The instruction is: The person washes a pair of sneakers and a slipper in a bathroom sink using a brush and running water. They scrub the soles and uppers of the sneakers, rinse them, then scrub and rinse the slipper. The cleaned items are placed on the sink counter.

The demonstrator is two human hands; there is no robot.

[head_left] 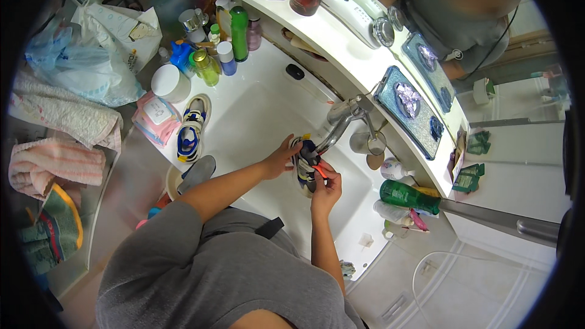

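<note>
Over the white sink basin, my left hand grips a small sneaker in navy, white and yellow by its side. My right hand is closed on a slim orange-red tool that touches the shoe's upper; its working end is hidden, so its kind cannot be made out. The spout of the metal faucet reaches over the toe area of the shoe. A matching sneaker lies on the sink's left ledge, apart from both hands.
Bottles and a white jar crowd the back left beside a pink wipes pack. A metal cup stands right of the faucet. A phone rests on the shelf under the mirror. A green bottle lies at right.
</note>
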